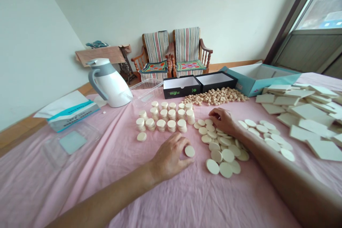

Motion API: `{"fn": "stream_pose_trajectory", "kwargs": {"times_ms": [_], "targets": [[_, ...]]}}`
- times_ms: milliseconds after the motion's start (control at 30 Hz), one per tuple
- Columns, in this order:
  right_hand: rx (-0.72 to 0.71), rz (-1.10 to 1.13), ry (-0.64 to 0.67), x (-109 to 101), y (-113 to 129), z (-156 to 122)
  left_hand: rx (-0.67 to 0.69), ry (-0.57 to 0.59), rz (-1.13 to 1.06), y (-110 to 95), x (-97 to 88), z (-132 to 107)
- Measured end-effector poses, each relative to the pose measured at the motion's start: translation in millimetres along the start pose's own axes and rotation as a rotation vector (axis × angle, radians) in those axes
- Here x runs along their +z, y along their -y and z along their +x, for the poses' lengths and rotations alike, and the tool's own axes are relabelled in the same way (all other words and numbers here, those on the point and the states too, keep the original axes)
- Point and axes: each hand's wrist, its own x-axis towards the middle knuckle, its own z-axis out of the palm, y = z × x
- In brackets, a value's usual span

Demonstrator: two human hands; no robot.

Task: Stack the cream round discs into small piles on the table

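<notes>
My left hand point(171, 156) is closed around a round pale wooden disc point(189, 151), whose flat face shows between thumb and fingers. Just beyond it stand rows of stacked discs point(171, 125), with a short stack point(141, 136) apart at the front left. To the right, my right hand point(223, 120) is over the far side of a loose heap of discs point(224, 142). Its fingers are curled together, and whatever they hold, if anything, is hidden. More loose discs point(267, 133) lie beyond my right forearm.
Square pale boards point(311, 112) are piled at the right. Small wooden pieces point(216, 96) lie before two black boxes point(182, 87) and a teal box point(267, 76). A white jug point(113, 85), tissue pack point(71, 112) and clear plastic tray point(72, 142) are left on the pink cloth point(114, 164).
</notes>
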Motion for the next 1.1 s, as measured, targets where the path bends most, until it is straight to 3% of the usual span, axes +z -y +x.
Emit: {"fn": "stream_pose_trajectory", "kwargs": {"times_ms": [133, 267, 433, 567, 733, 1100], "targets": [[-0.006, -0.003, -0.009, 1.9, -1.8, -0.7, -0.001, -0.026, 0.005, -0.5, 0.9, -2.3], [-0.004, -0.017, -0.007, 4.0, -5.8, -1.3, -0.019, -0.085, 0.030, 8.7, -18.0, -15.7], [0.001, -0.047, 0.011, 3.9, -7.4, -1.3, -0.159, -0.256, 0.087, 43.0, -51.6, -40.6], [0.008, -0.040, 0.005, 3.0, -5.1, -1.7, -0.257, -0.367, 0.142, 72.3, -67.1, -55.6], [0.013, -0.044, 0.009, 1.0, -1.4, -3.1, -0.285, -0.398, 0.176, 88.5, -67.2, -62.4], [0.014, -0.027, -0.012, -0.4, 1.5, -2.7, -0.272, -0.384, 0.169, 91.7, -62.1, -62.8]]}}
